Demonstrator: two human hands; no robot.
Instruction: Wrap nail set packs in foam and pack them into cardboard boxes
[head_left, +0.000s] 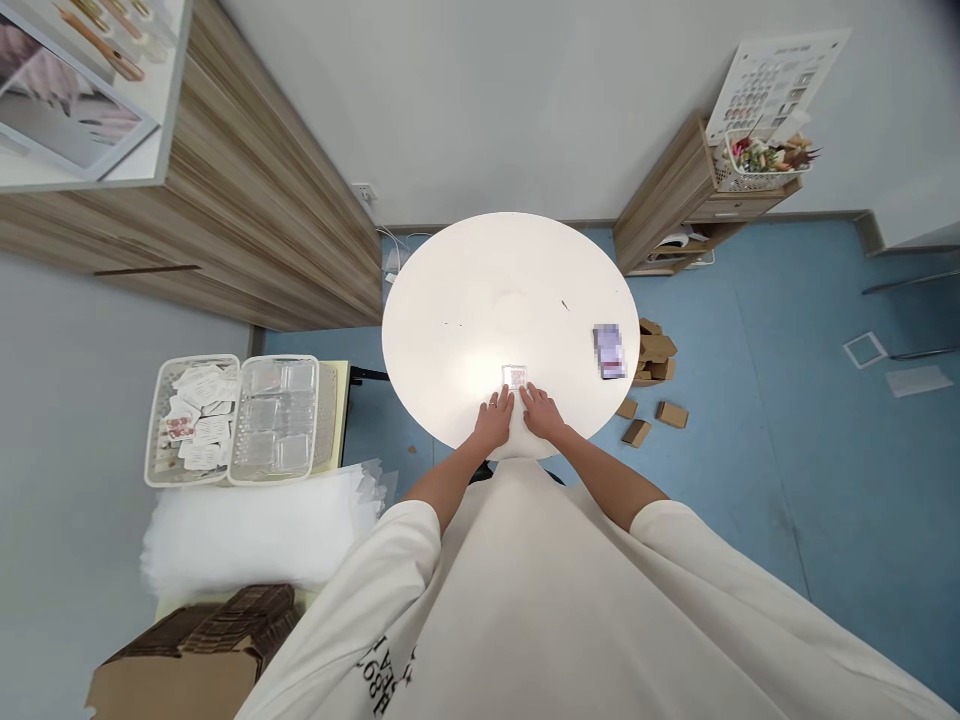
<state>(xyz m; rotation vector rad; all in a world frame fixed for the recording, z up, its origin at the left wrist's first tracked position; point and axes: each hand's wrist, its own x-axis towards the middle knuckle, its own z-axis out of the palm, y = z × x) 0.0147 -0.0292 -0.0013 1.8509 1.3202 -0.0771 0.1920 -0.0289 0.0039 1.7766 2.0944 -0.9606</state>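
A small clear square case (515, 377) with pinkish print inside lies flat on the round white table (510, 270), near its front edge. My left hand (495, 418) rests on the tabletop at the case's near left corner, fingers stretched forward and slightly spread. On the other side, my right hand (541, 412) touches the near right corner with its fingertips, its fingers also extended. Neither hand is wrapped around the case. The thumbs are hard to make out.
A purple blurred packet (610, 352) lies at the table's right. To the left stand a basket of white cards (199, 415), a basket of clear cases (274, 420) and a stack of translucent bags (255, 530). Small brown boxes (656, 355) are on the floor at right.
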